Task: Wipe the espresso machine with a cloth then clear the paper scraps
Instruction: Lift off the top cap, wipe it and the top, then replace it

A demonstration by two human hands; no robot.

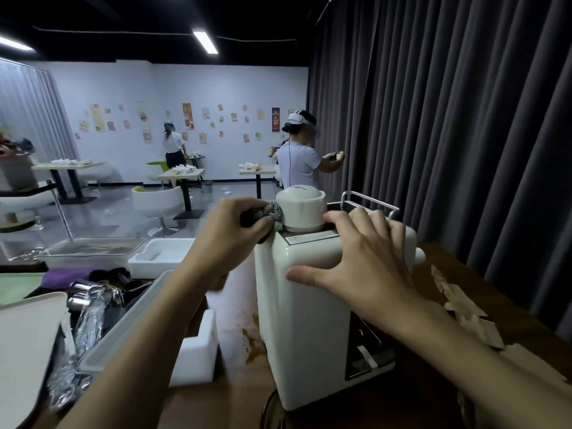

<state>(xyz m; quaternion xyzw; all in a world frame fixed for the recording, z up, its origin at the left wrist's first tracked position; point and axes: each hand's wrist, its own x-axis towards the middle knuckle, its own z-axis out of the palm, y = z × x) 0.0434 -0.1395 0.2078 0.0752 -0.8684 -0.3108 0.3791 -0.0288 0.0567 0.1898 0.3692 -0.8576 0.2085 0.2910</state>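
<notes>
While right hand (362,258) steadies espresso machine (309,320), left hand (238,224) presses cloth (272,212).

We are working with a single view: a wide-angle camera worn on the person's head, facing forward and tilting down. It is sitting close above the espresso machine (305,308), which is filling the lower centre of the frame. The frame centre is falling just beside the cloth (274,211) gripped in the left hand (240,226); the right hand (366,263) is lying spread just right of centre. Beyond the wooden counter (216,408), the lens is taking in the far white wall (130,88) and, along the right side, the dark curtain (448,119).
</notes>
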